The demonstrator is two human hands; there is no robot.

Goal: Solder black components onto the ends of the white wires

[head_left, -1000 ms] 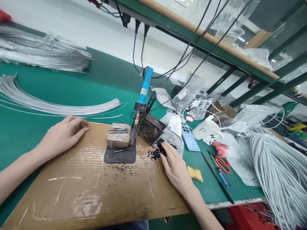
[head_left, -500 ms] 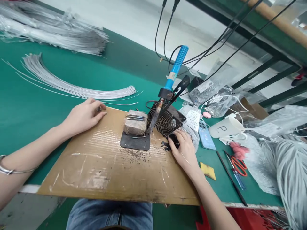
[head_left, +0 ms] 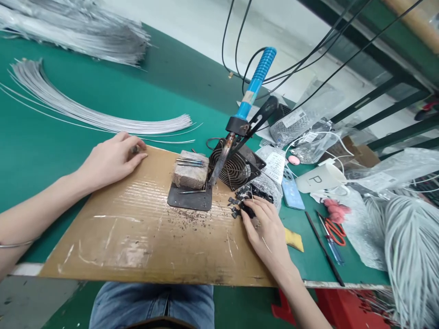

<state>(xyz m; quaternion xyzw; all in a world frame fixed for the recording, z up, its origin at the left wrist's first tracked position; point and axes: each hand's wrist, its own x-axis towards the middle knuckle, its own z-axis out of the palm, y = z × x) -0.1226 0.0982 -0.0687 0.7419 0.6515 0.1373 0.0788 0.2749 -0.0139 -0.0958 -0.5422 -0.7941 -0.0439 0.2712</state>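
My left hand rests at the cardboard's upper left edge. Its fingers are loosely curled, with the thumb apart from them and a small dark spot in the gap. Next to it, a bundle of thin white wires fans across the green table. My right hand is bent over a pile of small black plastic pieces, with thumb and fingertips around some of them. A blue-handled soldering iron leans in its stand, tip down beside a grimy block on a dark plate.
A black fan stands behind the pile. To the right are a phone, a white cup, a yellow sponge, orange-handled scissors and a thick grey cable bundle. Black cords hang above.
The view has shifted slightly. My right hand has drawn back a little toward me from the pile, so more black pieces show. My left hand stays in much the same place.
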